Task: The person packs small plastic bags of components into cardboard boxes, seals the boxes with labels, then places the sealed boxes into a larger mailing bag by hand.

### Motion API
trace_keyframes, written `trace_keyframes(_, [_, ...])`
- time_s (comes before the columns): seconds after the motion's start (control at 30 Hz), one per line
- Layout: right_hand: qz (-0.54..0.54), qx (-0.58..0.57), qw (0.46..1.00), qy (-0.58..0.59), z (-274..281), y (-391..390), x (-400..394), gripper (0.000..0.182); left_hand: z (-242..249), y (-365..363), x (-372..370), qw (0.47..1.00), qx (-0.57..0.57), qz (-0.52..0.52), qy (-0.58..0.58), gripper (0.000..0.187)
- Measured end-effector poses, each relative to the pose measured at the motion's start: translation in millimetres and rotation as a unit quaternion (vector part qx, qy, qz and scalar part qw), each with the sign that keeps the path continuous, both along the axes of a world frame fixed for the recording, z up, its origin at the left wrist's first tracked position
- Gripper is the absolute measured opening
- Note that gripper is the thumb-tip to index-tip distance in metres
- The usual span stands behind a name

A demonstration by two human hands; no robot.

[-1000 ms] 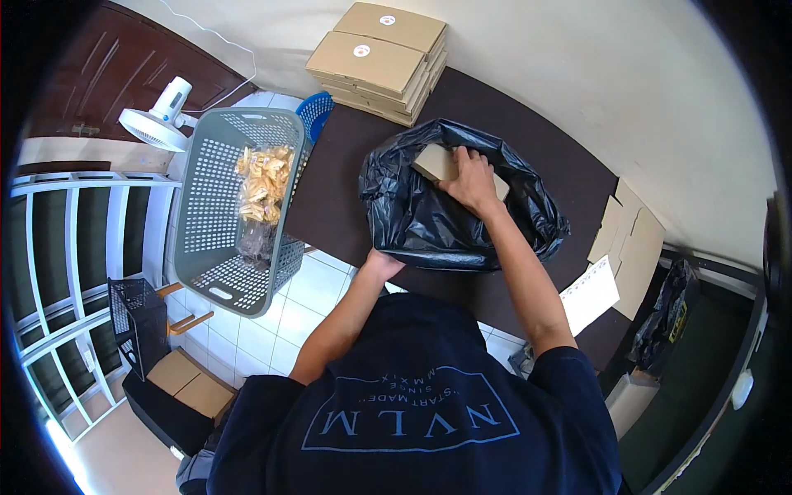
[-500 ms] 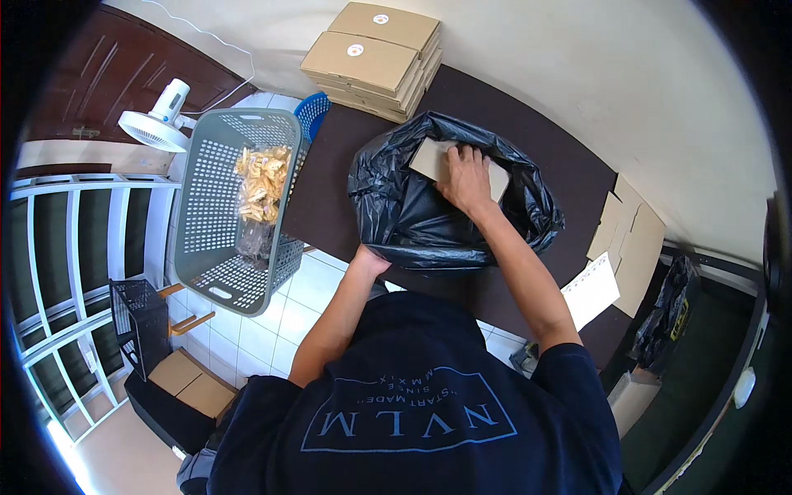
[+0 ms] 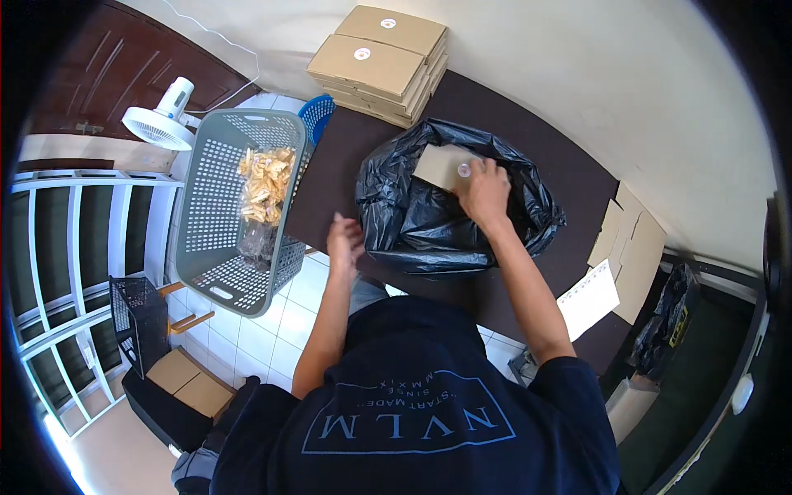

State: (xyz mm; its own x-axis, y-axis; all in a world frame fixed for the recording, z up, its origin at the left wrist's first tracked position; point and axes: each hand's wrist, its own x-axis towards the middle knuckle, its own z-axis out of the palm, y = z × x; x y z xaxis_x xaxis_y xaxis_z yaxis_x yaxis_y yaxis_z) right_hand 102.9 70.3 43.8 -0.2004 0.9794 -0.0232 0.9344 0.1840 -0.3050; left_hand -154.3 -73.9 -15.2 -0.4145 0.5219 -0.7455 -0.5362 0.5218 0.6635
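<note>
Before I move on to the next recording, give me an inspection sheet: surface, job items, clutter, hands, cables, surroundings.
Surface: dark brown table.
Job items: black plastic bag, mouth open; stickered carton inside the mouth.
Clutter: stack of cardboard boxes at the far side; flattened cardboard and white paper sheet at the right.
Hands: right hand on the carton; left hand beside the bag, not gripping it.
Cables: white cord near the white fan.
Surroundings: grey plastic basket left of the table, holding bagged yellowish pieces.
</note>
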Motion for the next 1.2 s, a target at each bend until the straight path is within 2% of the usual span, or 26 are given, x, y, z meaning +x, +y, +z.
trace_keyframes(0.07, [-0.106,-0.047,0.993,0.022,-1.8,5.6,19.5,0.063,29.7,17.8,-10.0,0.986,0.054,0.005,0.16,0.066])
trace_keyframes(0.13, [-0.185,-0.094,0.974,0.093,0.3,9.2,38.8,0.066,71.2,47.2,-4.9,0.94,0.113,-0.089,0.308,0.064])
trace_keyframes(0.17, [-0.18,-0.129,0.968,0.118,-9.5,10.6,45.8,0.08,68.4,64.1,-6.7,0.902,0.157,-0.157,0.37,0.063])
trace_keyframes(0.2, [-0.182,-0.129,0.968,0.117,-12.9,7.2,45.4,0.08,65.6,83.6,-9.0,0.852,0.201,-0.223,0.429,0.062])
trace_keyframes(0.27, [-0.117,-0.128,0.977,0.125,-16.7,-1.4,40.7,0.102,80.9,119.8,4.9,0.782,0.181,-0.331,0.497,0.063])
trace_keyframes(0.3, [-0.096,-0.113,0.983,0.105,-19.2,-4.3,37.8,0.115,83.6,130.1,14.9,0.781,0.182,-0.332,0.497,0.063])
trace_keyframes(0.37, [-0.09,-0.126,0.986,0.063,-17.9,-5.6,31.9,0.113,87.3,147.2,29.2,0.658,0.117,-0.442,0.599,0.048])
trace_keyframes(0.4, [-0.084,-0.143,0.986,0.021,-18.3,-7.8,31.1,0.11,85.9,152.6,28.1,0.657,0.118,-0.442,0.599,0.048])
trace_keyframes(0.47, [-0.086,-0.125,0.987,0.048,-22.3,-8.5,34.5,0.103,83.3,162.4,26.3,0.686,0.074,-0.507,0.516,0.031])
trace_keyframes(0.5, [-0.069,-0.11,0.991,0.045,-24.0,-10.1,36.8,0.098,81.1,159.8,26.4,0.694,0.113,-0.425,0.57,0.019])
trace_keyframes(0.53, [-0.052,-0.094,0.993,0.042,-25.6,-10.5,39.5,0.092,80.1,159.0,21.5,0.693,0.115,-0.426,0.571,0.019])
trace_keyframes(0.6, [-0.039,-0.09,0.993,0.058,-26.7,-11.2,47.2,0.088,79.9,152.7,6.5,0.73,0.13,-0.4,0.539,0.019])
trace_keyframes(0.73, [0.016,-0.054,0.994,0.093,-20.4,-18.3,49.3,0.073,77.7,144.9,-12.9,0.742,0.161,-0.388,0.523,0.023])
trace_keyframes(0.87, [0.002,-0.041,0.995,0.091,-17.0,-31.0,33.3,0.063,71.5,146.6,-21.0,0.742,0.183,-0.401,0.505,0.023])
trace_keyframes(0.93, [-0.009,-0.054,0.997,0.058,-18.6,-36.5,23.6,0.058,75.6,150.6,-23.6,0.76,0.155,-0.433,0.459,0.027])
trace_keyframes(1.03, [-0.018,-0.082,0.994,0.072,-18.4,-35.7,24.5,0.059,73.6,159.6,-39.5,0.755,0.131,-0.467,0.442,0.03])
trace_keyframes(1.1, [-0.037,-0.099,0.992,0.072,-13.3,-33.8,22.1,0.059,70.2,166.7,-55.0,0.809,0.16,-0.512,0.24,0.04])
trace_keyframes(1.13, [-0.037,-0.099,0.992,0.068,-8.7,-33.3,22.6,0.059,81.8,168.0,-63.0,0.809,0.22,-0.504,0.209,0.048])
trace_keyframes(1.2, [-0.028,-0.136,0.99,0.001,6.5,-24.6,23.1,0.048,106.2,185.0,-86.7,0.848,0.138,-0.439,0.262,0.045])
